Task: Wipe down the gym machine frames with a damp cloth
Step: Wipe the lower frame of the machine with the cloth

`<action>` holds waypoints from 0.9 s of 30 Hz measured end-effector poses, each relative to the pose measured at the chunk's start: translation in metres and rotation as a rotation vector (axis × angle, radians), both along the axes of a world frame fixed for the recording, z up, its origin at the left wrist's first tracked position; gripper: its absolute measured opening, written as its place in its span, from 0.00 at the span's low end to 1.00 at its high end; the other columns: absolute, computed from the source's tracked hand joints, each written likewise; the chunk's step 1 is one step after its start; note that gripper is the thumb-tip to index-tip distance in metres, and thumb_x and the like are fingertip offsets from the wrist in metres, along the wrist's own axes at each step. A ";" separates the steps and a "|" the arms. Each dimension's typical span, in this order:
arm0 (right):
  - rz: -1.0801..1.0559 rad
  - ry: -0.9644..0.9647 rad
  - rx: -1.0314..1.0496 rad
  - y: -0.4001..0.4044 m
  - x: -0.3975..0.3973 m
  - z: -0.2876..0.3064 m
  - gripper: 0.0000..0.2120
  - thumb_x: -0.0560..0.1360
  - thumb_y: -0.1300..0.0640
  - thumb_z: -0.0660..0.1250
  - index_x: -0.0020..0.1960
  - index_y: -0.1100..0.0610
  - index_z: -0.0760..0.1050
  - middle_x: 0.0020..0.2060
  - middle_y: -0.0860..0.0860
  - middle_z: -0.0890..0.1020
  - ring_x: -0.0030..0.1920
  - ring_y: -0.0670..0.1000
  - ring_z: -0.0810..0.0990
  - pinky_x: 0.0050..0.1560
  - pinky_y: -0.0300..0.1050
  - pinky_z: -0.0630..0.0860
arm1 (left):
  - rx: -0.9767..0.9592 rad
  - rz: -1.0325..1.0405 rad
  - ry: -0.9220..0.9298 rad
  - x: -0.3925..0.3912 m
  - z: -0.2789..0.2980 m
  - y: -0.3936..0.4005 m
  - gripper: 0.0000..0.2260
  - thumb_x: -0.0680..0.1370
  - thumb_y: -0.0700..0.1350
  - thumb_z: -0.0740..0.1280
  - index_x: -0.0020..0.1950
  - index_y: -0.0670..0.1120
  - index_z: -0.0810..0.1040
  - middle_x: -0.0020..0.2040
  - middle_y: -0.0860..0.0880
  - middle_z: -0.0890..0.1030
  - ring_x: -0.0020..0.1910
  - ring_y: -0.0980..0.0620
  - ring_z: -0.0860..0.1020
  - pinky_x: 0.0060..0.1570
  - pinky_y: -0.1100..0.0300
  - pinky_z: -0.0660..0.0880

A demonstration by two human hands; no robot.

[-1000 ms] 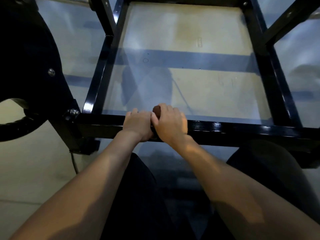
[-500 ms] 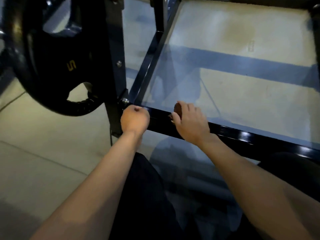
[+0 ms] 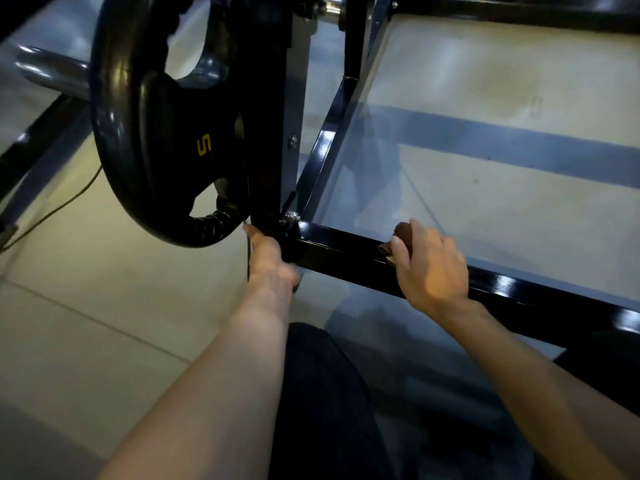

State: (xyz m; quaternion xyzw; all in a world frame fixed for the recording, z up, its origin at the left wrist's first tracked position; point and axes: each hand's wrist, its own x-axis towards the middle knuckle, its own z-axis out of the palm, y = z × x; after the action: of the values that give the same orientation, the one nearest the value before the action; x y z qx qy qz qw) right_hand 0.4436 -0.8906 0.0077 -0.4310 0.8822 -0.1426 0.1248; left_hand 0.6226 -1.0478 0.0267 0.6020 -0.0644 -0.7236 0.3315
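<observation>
Two hands working at the near crossbar of a black gym machine frame.

The right hand (image 3: 429,268) is gripping a dark brown cloth (image 3: 401,237) against the top of the frame's near crossbar (image 3: 346,254), fingers curled over it. The left hand (image 3: 272,261) is lying at the corner joint beside the bolt (image 3: 290,216), below the weight plate (image 3: 166,133); its grip cannot be told.

We read only a yellow "5", turned sideways, on the black weight plate (image 3: 166,133) near its lower rim.
</observation>
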 end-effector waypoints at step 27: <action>0.373 -0.152 0.015 -0.081 0.042 0.001 0.27 0.82 0.33 0.55 0.76 0.45 0.64 0.67 0.49 0.75 0.65 0.55 0.72 0.56 0.55 0.75 | -0.033 0.033 -0.056 0.005 -0.013 0.000 0.35 0.75 0.74 0.62 0.68 0.48 0.79 0.64 0.45 0.82 0.54 0.47 0.81 0.69 0.54 0.74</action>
State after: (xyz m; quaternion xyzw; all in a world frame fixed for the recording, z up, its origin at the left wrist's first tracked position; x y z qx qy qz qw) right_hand 0.4852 -0.9713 0.0085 -0.5739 0.7762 -0.1426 0.2186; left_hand 0.6276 -1.0481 0.0135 0.6175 -0.0755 -0.6997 0.3514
